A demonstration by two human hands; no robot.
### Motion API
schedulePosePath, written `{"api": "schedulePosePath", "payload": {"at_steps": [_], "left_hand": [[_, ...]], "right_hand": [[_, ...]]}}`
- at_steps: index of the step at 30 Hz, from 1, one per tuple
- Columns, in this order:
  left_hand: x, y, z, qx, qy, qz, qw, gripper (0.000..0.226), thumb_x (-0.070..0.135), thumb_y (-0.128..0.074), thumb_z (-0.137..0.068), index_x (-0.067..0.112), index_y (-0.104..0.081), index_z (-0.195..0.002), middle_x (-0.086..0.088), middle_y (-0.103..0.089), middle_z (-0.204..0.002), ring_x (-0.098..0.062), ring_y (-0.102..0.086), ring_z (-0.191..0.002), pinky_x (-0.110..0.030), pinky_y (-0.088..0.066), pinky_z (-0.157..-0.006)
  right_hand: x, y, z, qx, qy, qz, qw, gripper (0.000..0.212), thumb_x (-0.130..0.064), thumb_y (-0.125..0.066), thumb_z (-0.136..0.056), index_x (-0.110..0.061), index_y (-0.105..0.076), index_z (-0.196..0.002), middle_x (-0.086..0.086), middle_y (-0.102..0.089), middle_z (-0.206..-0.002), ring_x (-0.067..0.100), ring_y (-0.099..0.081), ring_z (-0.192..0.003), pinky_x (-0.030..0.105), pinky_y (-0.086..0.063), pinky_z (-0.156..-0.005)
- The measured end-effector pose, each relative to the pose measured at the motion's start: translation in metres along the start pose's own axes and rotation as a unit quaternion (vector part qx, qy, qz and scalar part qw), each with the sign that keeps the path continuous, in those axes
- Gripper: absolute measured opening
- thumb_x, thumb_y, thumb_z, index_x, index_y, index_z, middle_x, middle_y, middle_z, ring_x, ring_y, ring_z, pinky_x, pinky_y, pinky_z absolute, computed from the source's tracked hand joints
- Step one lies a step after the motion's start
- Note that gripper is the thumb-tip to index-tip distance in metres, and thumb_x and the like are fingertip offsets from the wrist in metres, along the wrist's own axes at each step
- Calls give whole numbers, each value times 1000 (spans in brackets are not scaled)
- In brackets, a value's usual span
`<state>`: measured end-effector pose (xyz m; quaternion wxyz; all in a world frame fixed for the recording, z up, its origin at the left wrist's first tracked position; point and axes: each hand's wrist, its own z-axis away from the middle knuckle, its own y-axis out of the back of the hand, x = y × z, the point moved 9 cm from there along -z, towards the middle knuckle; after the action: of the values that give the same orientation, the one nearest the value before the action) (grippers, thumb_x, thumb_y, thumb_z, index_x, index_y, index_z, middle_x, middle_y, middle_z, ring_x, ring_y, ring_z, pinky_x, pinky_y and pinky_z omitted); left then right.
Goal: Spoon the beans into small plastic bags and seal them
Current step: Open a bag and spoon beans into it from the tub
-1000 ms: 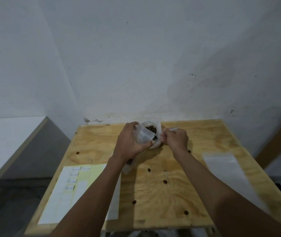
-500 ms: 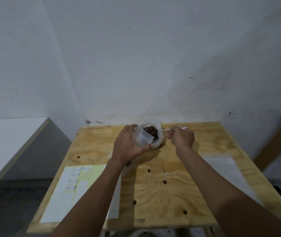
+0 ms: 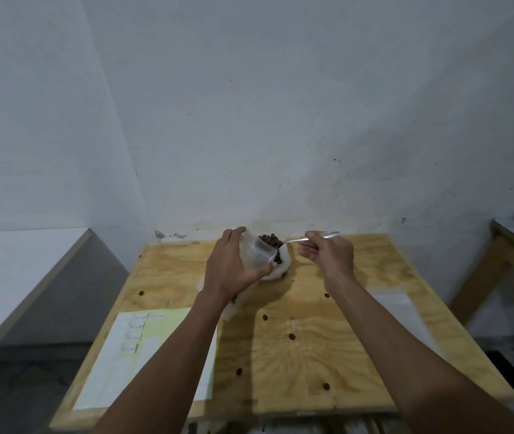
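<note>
Loose beans (image 3: 292, 336) scattered on table (image 3: 358, 355) at 6 o'clock. Left hand (image 3: 233, 264) grips small plastic bag (image 3: 257, 250), mouth open. Right hand (image 3: 327, 253) pinches spoon (image 3: 312, 238), bowl in bean sack (image 3: 276, 258) at 12 o'clock. Scooping step; next, likely: lift level, tip into bag.

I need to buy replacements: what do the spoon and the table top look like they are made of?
Spoon: probably metal, polished; it is thin, silvery and catches a bright glint, though shiny plastic cannot be ruled out.
Table top: plywood, bare or lightly finished; pale yellow with swirling grain and dark knots.
</note>
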<state>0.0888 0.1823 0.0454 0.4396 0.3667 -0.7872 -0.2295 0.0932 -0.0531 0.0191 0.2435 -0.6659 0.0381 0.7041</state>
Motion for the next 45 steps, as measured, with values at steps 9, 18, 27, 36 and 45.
{"api": "schedulePosePath", "payload": {"at_steps": [9, 18, 27, 36, 45], "left_hand": [[0, 0, 0, 15, -2, -13, 1000, 101, 76, -66, -67, 11, -46, -142, -2, -54, -132, -19, -53, -117, -28, -46, -87], [-13, -5, 2, -6, -2, 9, 1000, 94, 68, -77, -70, 12, -48, -140, 1, -55, -128, -16, -55, -113, -32, -49, -85], [-28, -19, 1, -44, 27, 50, 997, 94, 64, -83, -68, 12, -51, -141, 2, -57, -133, -14, -54, -117, -29, -46, -93], [-30, -29, 0, -49, 31, 76, 995, 93, 61, -84, -67, 11, -52, -138, 1, -59, -130, -13, -56, -113, -33, -51, -91], [-33, -30, 3, -61, 31, 69, 995, 93, 61, -85, -66, 13, -51, -139, 3, -57, -132, -12, -54, -116, -28, -47, -91]], "right_hand": [[-6, 3, 9, -64, 38, -51, 996, 7, -1, -68, -95, 0, -74, -97, 20, -74, -89, 25, -74, -79, 27, -62, -72], [18, 5, -13, 51, 24, -10, 998, 6, -1, -68, -94, -1, -73, -96, 21, -75, -88, 26, -76, -78, 30, -63, -71], [38, -4, -25, 73, 68, 129, 987, 9, -5, -70, -93, -7, -78, -92, 7, -75, -74, 19, -76, -70, 40, -65, -77], [59, -18, -27, 24, 28, 226, 973, 24, -11, -72, -90, -18, -73, -66, 6, -75, -70, 25, -75, -70, 45, -64, -75], [61, -9, -19, 98, -49, 110, 988, 20, -6, -70, -87, -7, -72, -66, 11, -74, -66, 25, -73, -63, 45, -64, -75]]}}
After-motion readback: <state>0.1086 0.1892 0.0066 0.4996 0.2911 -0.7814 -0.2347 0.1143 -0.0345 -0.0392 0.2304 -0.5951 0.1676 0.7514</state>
